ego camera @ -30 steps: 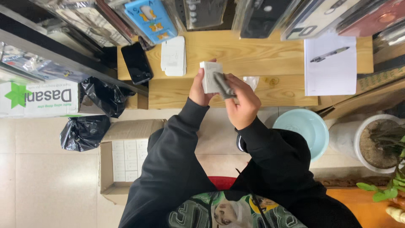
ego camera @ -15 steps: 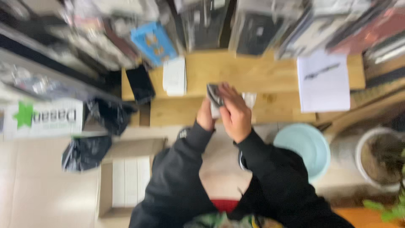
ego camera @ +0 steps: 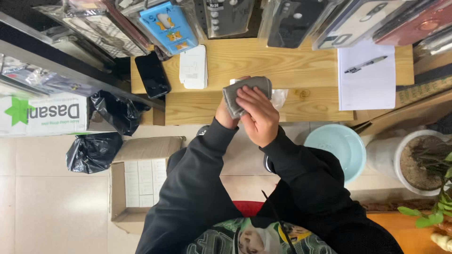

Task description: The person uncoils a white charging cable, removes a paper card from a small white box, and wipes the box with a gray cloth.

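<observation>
- Nearest the camera are the person's black sleeves (ego camera: 202, 188), reaching up toward 12 o'clock from the body
- The right hand (ego camera: 256, 115) lies flat on a grey cloth (ego camera: 247, 91), fingers spread over it and pressing down, so it is closed on the cloth
- The left hand (ego camera: 225, 113) is mostly hidden behind the cloth; it seems to hold something small under it, but what it grips cannot be told
- The cloth sits at the near edge of the wooden table (ego camera: 263, 61), between the two hands
- The cloth looks soft, light and floppy; it will bend any way and will not break, and pinching a folded edge looks like the best place to hold it
- A bit of clear plastic wrap (ego camera: 278, 98) peeks out at 3 o'clock of the cloth; it looks thin and slippery
- At 10 o'clock of the hands lies a white box (ego camera: 193, 67), and past it a black phone (ego camera: 152, 75)
- At 2 o'clock, well apart, a pen (ego camera: 366, 64) rests on a white paper sheet (ego camera: 367, 87)
- Farthest away, at 12 o'clock, phone cases in clear packs (ego camera: 263, 19) hang in a row
- On the floor at 8 o'clock are an open cardboard box (ego camera: 136, 188) and black bags (ego camera: 92, 150); at 4 o'clock is a pale blue bowl (ego camera: 336, 146)
</observation>
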